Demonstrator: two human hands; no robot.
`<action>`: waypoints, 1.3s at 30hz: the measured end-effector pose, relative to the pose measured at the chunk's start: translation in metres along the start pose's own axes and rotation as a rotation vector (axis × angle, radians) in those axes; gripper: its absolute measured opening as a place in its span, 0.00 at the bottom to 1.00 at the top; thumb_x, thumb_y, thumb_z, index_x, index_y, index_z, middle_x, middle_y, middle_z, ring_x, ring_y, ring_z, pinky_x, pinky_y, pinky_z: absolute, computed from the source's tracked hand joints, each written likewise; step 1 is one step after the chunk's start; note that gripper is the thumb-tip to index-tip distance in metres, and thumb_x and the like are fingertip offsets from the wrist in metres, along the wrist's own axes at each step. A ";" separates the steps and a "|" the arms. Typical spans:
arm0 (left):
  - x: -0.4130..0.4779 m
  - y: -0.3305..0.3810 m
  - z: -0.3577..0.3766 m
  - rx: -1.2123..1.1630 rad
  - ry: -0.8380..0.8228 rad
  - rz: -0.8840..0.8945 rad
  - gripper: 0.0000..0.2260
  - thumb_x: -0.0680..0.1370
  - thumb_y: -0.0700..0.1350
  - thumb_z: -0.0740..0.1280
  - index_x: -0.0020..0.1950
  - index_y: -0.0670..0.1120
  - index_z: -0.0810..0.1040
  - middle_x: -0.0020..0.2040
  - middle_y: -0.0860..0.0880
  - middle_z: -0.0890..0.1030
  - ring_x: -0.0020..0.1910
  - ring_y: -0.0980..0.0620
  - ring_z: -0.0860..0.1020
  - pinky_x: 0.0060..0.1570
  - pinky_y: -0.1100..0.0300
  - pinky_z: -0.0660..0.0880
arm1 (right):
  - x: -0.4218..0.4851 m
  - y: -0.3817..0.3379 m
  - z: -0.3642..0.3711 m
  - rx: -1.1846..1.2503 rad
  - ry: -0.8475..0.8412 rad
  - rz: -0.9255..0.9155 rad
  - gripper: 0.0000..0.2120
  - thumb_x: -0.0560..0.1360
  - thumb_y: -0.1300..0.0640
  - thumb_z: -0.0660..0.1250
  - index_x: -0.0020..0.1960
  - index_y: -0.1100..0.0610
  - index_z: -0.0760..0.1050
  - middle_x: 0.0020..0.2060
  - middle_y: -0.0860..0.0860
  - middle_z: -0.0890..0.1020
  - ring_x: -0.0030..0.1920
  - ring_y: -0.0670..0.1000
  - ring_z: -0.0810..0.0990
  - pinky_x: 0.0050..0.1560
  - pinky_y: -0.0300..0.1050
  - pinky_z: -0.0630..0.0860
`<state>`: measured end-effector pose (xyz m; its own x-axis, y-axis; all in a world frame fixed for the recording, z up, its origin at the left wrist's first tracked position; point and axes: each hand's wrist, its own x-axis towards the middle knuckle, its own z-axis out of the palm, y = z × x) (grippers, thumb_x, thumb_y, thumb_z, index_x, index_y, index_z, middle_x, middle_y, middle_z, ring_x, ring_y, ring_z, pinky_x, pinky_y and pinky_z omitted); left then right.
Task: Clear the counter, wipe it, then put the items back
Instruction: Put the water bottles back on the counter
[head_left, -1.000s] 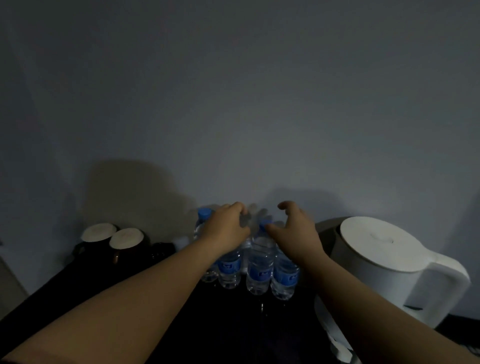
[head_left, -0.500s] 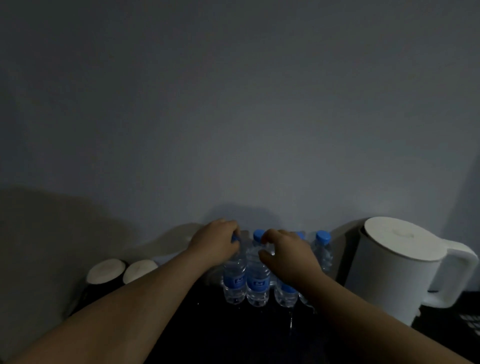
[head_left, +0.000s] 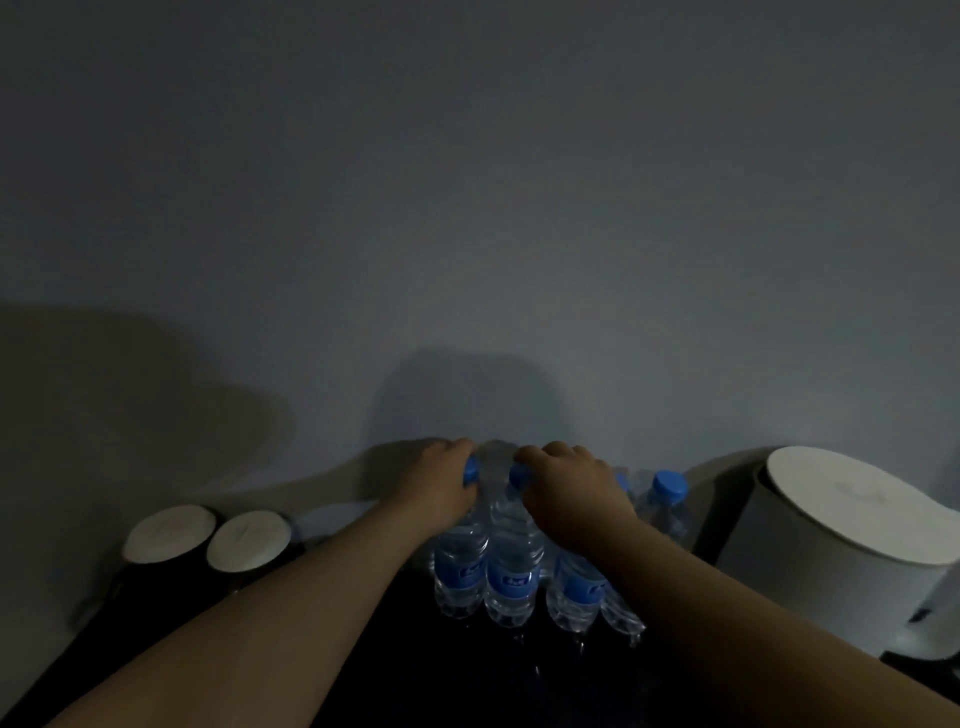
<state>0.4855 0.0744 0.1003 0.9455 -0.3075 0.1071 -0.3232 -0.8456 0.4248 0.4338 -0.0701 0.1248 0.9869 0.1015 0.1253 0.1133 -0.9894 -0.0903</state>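
A grey wall fills the upper frame, and a dark counter runs along the bottom. A white kettle stands at lower right. Blue-capped bottles stand upright in a tight cluster at bottom centre. Two white-topped cups sit at lower left. The left hand curls its fingers over the leftmost front cap. The right hand, just beside it, curls over the next cap. The bodies of the bottles hang below both hands in the frame.
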 end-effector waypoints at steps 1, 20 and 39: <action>0.001 -0.002 0.002 -0.013 0.015 -0.002 0.16 0.77 0.42 0.65 0.65 0.45 0.70 0.62 0.43 0.74 0.58 0.46 0.75 0.55 0.58 0.71 | 0.006 0.000 0.005 -0.011 -0.013 -0.022 0.19 0.80 0.54 0.53 0.71 0.53 0.63 0.63 0.55 0.73 0.62 0.58 0.71 0.60 0.50 0.67; 0.005 -0.049 -0.015 -0.203 0.035 -0.049 0.16 0.75 0.35 0.67 0.63 0.43 0.74 0.61 0.45 0.75 0.58 0.49 0.74 0.51 0.65 0.68 | 0.038 -0.033 0.040 0.244 -0.027 -0.085 0.18 0.80 0.59 0.58 0.69 0.56 0.67 0.60 0.60 0.73 0.59 0.60 0.73 0.57 0.48 0.71; -0.003 -0.061 -0.012 -0.227 0.076 -0.030 0.18 0.76 0.36 0.67 0.64 0.46 0.73 0.62 0.46 0.75 0.58 0.50 0.74 0.53 0.63 0.69 | 0.044 -0.042 0.049 0.370 0.077 -0.065 0.18 0.78 0.58 0.61 0.68 0.57 0.69 0.59 0.58 0.75 0.58 0.57 0.74 0.56 0.45 0.71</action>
<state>0.5026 0.1321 0.0845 0.9575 -0.2430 0.1553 -0.2860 -0.7311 0.6194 0.4776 -0.0193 0.0857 0.9662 0.1411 0.2156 0.2235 -0.8753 -0.4288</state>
